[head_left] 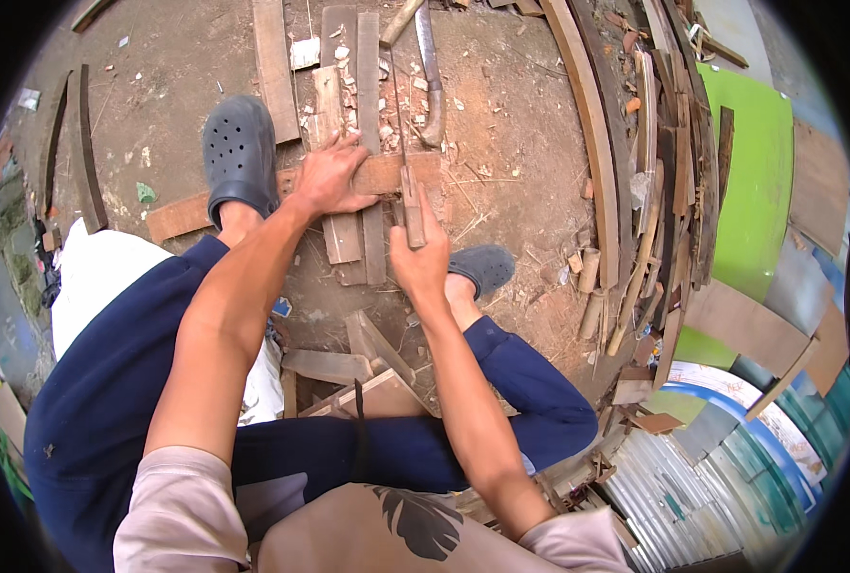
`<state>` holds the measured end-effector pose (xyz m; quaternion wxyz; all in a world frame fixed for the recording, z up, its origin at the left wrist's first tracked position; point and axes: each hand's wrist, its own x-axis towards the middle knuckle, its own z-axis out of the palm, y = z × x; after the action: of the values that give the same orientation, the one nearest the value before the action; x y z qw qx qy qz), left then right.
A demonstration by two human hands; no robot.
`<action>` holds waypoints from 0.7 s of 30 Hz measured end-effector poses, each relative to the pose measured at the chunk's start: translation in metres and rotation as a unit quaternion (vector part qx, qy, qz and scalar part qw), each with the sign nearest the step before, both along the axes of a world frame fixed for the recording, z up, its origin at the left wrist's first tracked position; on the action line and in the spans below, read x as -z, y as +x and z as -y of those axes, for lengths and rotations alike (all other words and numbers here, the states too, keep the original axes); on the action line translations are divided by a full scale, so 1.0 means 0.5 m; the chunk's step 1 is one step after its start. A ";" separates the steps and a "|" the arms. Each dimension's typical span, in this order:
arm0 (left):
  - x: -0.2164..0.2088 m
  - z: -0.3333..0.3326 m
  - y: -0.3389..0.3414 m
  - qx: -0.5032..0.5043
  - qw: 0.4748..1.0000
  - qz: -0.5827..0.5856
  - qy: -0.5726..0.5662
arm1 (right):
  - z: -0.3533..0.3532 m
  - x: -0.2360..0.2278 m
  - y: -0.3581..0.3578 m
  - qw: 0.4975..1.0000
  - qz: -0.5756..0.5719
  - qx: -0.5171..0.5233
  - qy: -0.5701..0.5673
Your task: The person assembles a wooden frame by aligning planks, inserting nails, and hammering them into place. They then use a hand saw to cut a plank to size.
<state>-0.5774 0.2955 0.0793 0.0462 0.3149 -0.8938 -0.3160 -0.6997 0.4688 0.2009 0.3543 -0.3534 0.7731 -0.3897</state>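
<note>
A reddish-brown wooden plank (179, 218) lies crosswise over several narrower boards on the ground. My left hand (328, 179) bears down on it, thumb at the near edge and fingers reaching over the far side. Just right of that hand, my right hand (422, 256) is closed around the wooden handle of a handsaw (411, 205). The saw's thin blade points away from me and crosses the plank near its right end. My left foot, in a dark clog (239, 153), rests over the plank's left part.
Beyond the saw lie a machete (429, 57) and wood chips. Long boards (592, 143) and sticks are heaped at the right, beside a green panel (750, 181) and corrugated sheets (669, 497). Wood offcuts (328, 366) lie by my legs. My right clog (482, 269) is close to the saw handle.
</note>
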 end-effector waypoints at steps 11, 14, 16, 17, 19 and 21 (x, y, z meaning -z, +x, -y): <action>0.005 -0.013 0.014 -0.006 0.999 -0.037 -0.013 | -0.095 -0.025 0.028 0.997 -0.034 -0.044 0.049; -0.009 -0.023 0.010 -0.018 0.999 -0.016 -0.020 | -0.039 0.026 0.016 1.000 -0.021 0.006 -0.008; -0.003 -0.033 0.022 -0.014 1.000 -0.002 -0.008 | -0.147 -0.067 0.050 0.998 -0.067 -0.019 -0.012; 0.012 -0.020 0.032 -0.011 1.000 -0.013 -0.015 | -0.198 -0.146 0.069 0.998 -0.040 -0.015 0.050; 0.016 -0.014 0.027 -0.026 0.999 0.002 -0.020 | -0.291 -0.273 0.091 0.994 -0.049 -0.014 0.092; 0.005 -0.020 0.016 -0.015 1.000 -0.005 -0.025 | -0.345 -0.371 0.105 0.992 -0.054 0.024 0.115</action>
<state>-0.5692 0.3053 0.0770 0.0633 0.3253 -0.8962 -0.2949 -0.6470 0.6413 0.3866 0.3411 -0.3121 0.8388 -0.2875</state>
